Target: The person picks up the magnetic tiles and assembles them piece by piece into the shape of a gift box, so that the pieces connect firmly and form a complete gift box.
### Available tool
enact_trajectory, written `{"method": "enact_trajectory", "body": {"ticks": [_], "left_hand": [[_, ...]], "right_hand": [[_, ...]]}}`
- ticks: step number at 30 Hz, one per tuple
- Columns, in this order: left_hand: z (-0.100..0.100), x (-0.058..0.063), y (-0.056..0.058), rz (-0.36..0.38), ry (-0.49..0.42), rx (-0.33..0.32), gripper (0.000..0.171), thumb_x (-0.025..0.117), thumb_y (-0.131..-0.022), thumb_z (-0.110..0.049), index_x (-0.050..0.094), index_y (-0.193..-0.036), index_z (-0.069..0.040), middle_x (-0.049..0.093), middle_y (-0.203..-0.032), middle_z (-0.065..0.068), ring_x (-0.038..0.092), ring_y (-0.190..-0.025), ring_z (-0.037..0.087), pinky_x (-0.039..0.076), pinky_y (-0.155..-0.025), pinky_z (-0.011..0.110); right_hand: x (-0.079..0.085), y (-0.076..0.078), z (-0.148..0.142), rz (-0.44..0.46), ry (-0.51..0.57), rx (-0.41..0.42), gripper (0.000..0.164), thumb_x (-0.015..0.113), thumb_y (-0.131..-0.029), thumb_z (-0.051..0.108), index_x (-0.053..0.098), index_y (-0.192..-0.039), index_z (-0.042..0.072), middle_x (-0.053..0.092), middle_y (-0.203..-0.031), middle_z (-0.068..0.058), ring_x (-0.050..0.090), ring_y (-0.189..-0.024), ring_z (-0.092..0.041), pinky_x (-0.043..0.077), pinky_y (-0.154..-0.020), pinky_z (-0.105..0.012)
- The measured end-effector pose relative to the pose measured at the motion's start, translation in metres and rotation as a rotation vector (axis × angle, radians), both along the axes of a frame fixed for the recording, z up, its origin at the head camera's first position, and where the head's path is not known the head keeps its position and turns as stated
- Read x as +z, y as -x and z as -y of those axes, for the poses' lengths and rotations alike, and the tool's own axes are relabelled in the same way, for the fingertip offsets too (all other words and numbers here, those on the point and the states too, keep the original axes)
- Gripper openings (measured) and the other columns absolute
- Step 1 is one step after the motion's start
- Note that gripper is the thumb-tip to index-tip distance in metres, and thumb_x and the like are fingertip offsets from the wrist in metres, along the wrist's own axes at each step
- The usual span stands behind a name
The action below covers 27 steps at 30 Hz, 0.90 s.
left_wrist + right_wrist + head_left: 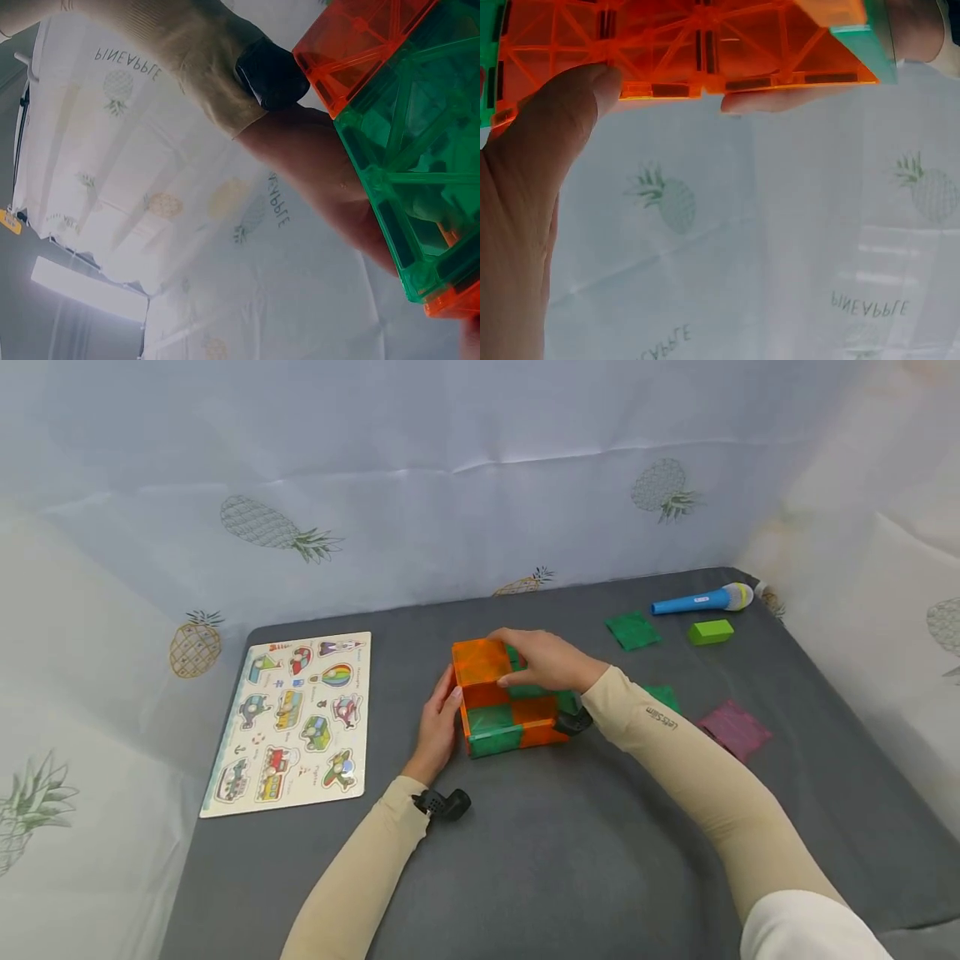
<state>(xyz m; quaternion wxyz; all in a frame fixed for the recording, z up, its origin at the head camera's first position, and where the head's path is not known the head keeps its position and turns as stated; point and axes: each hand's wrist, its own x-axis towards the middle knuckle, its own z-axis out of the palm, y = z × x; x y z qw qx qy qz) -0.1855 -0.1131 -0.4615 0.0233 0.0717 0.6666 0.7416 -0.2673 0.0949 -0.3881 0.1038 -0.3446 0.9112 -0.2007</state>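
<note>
A box-like build of translucent orange and green magnetic tiles (491,720) stands on the dark table, taller at its left end. At that end, my left hand (437,731) rests against the side wall, fingers extended and thumb near the front corner. My right hand (551,660) holds the raised orange part from the right, its thumb (570,105) on an orange tile (660,45) and its other fingers over the top back edge. Green tiles (420,150) cover much of my left hand in the left wrist view.
To the left lies a wooden picture puzzle board (292,727). On the right are a green tile (633,631), another green tile (663,697) partly behind the sleeve, a pink tile (738,729), a light green block (710,632) and a blue toy microphone (701,600).
</note>
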Motion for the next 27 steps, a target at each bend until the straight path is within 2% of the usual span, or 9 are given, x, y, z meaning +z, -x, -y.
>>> {"method": "enact_trajectory", "body": {"ticks": [3,5,8,10,12,15,19,22,27], "left_hand": [[0.0,-0.004,0.0,0.001,-0.014,0.004,0.052,0.037,-0.101,-0.016,0.018,-0.149,-0.007,0.019,-0.156,0.005,0.016,-0.144,0.018,0.014,-0.118,0.039],[-0.001,-0.01,0.002,0.011,-0.038,0.007,0.053,0.037,-0.101,-0.016,0.017,-0.149,-0.007,0.019,-0.156,0.005,0.017,-0.144,0.018,0.015,-0.118,0.039],[-0.001,-0.018,0.006,0.033,-0.078,0.015,0.054,0.037,-0.101,-0.016,0.015,-0.15,-0.009,0.02,-0.156,0.003,0.019,-0.143,0.015,0.017,-0.118,0.037],[-0.002,-0.023,0.008,0.032,-0.087,0.023,0.055,0.038,-0.101,-0.017,0.014,-0.15,-0.009,0.021,-0.156,0.002,0.02,-0.143,0.015,0.017,-0.117,0.037],[-0.004,-0.024,0.011,0.023,-0.082,0.024,0.056,0.039,-0.101,-0.02,0.014,-0.15,-0.009,0.021,-0.155,0.001,0.021,-0.143,0.014,0.017,-0.117,0.037],[-0.004,-0.025,0.012,0.007,-0.072,0.028,0.058,0.041,-0.101,-0.023,0.015,-0.15,-0.009,0.022,-0.155,0.001,0.02,-0.143,0.014,0.016,-0.118,0.038],[-0.004,-0.025,0.011,0.005,-0.076,0.026,0.058,0.042,-0.1,-0.025,0.017,-0.15,-0.009,0.022,-0.155,0.001,0.019,-0.143,0.015,0.015,-0.118,0.04],[-0.004,-0.025,0.011,0.017,-0.085,0.026,0.058,0.043,-0.1,-0.026,0.018,-0.15,-0.01,0.022,-0.155,0.0,0.02,-0.143,0.014,0.015,-0.118,0.038],[-0.004,-0.02,0.01,0.031,-0.087,0.012,0.055,0.04,-0.101,-0.021,0.018,-0.15,-0.011,0.022,-0.155,0.0,0.02,-0.143,0.013,0.016,-0.118,0.037]], "right_hand": [[-0.001,-0.003,-0.004,-0.032,0.034,-0.005,0.07,0.065,-0.084,0.044,0.034,-0.142,0.021,0.05,-0.135,0.0,0.056,-0.083,-0.014,0.05,-0.077,-0.031],[0.002,-0.007,-0.013,-0.06,0.069,-0.028,0.067,0.063,-0.086,0.043,0.036,-0.142,0.021,0.052,-0.133,-0.002,0.057,-0.083,-0.014,0.05,-0.075,-0.032],[0.007,-0.013,-0.043,-0.12,0.088,-0.089,0.057,0.06,-0.089,0.039,0.042,-0.138,0.015,0.055,-0.128,-0.007,0.059,-0.086,-0.018,0.05,-0.074,-0.036],[0.011,-0.015,-0.074,-0.119,0.057,-0.157,0.05,0.059,-0.091,0.034,0.047,-0.135,0.012,0.057,-0.125,-0.01,0.06,-0.092,-0.022,0.05,-0.077,-0.04],[0.012,-0.019,-0.108,-0.072,-0.018,-0.216,0.048,0.06,-0.091,0.03,0.049,-0.132,0.008,0.056,-0.129,-0.013,0.059,-0.103,-0.028,0.049,-0.083,-0.045],[0.008,-0.025,-0.153,0.076,-0.162,-0.252,0.054,0.064,-0.088,0.027,0.047,-0.134,0.005,0.051,-0.133,-0.02,0.052,-0.115,-0.039,0.046,-0.089,-0.052],[-0.008,-0.037,-0.189,0.22,-0.25,-0.222,0.067,0.071,-0.082,0.031,0.044,-0.137,0.005,0.046,-0.136,-0.025,0.044,-0.121,-0.046,0.041,-0.093,-0.058],[-0.023,-0.044,-0.196,0.236,-0.242,-0.194,0.077,0.075,-0.076,0.037,0.042,-0.139,0.008,0.041,-0.139,-0.024,0.038,-0.126,-0.047,0.038,-0.096,-0.061],[-0.04,-0.045,-0.195,0.173,-0.242,-0.185,0.088,0.077,-0.07,0.046,0.038,-0.142,0.012,0.037,-0.137,-0.021,0.035,-0.125,-0.044,0.038,-0.095,-0.06]]}}
